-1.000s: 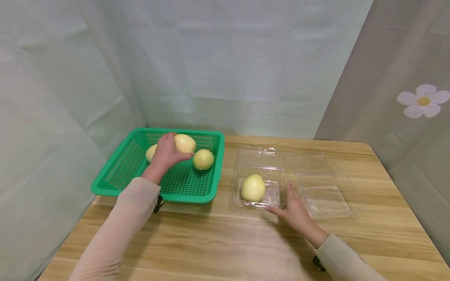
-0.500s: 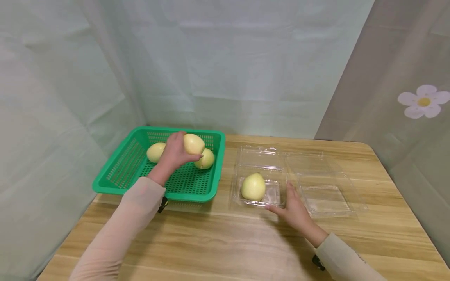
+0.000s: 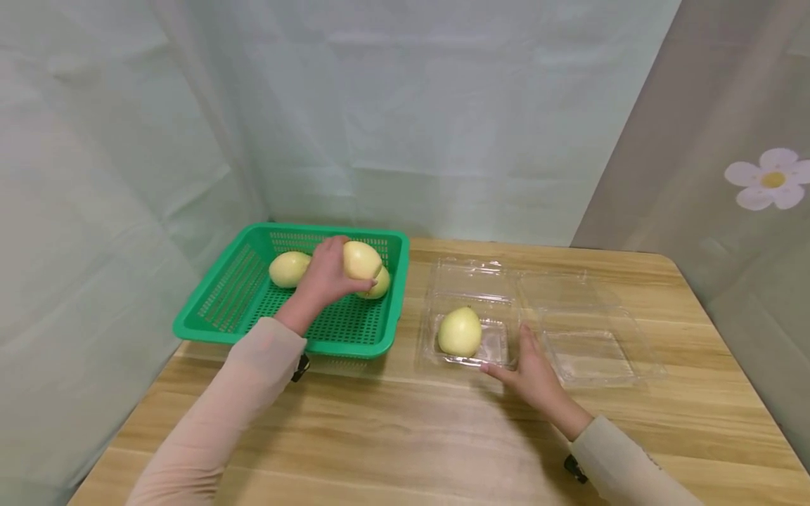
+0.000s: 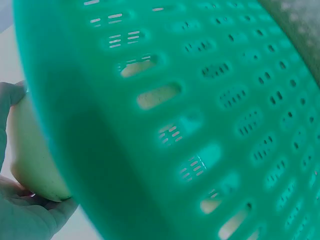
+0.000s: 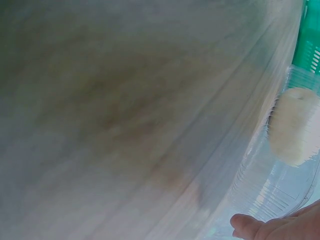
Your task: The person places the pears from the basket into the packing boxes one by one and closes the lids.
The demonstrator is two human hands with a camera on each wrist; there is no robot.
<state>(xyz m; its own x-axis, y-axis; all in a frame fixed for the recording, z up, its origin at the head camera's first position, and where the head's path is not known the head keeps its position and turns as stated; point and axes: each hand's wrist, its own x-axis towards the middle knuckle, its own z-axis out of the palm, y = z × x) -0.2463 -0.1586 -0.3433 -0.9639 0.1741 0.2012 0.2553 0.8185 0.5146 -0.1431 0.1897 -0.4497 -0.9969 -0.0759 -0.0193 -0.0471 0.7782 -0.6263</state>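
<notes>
In the head view my left hand [image 3: 325, 274] grips a pale yellow pear [image 3: 361, 261] above the right part of a green plastic basket [image 3: 344, 348]. The left wrist view shows the thumb and fingers around that pear [image 4: 34, 150], past the basket's wall [image 4: 120, 125]. Two more pears are in the basket, one at the left [image 3: 289, 270] and one partly hidden [image 3: 380, 285] behind the held pear. My right hand [image 3: 536, 376] touches the front right corner of a clear hinged container [image 3: 496, 343] with outstretched fingers and thumb. A pear [image 3: 460, 332] sits in its left side.
The container's lid half [image 3: 588, 355] lies flat to the right of my right hand. Everything stands on a wooden table [image 3: 392, 436]. Pale curtains [image 3: 405, 126] hang behind it and at both sides.
My left hand has moved right within the basket area with the pear, which now overlaps the right-hand pear. More of the left-hand pear shows. My right hand stays at the container's corner.
</notes>
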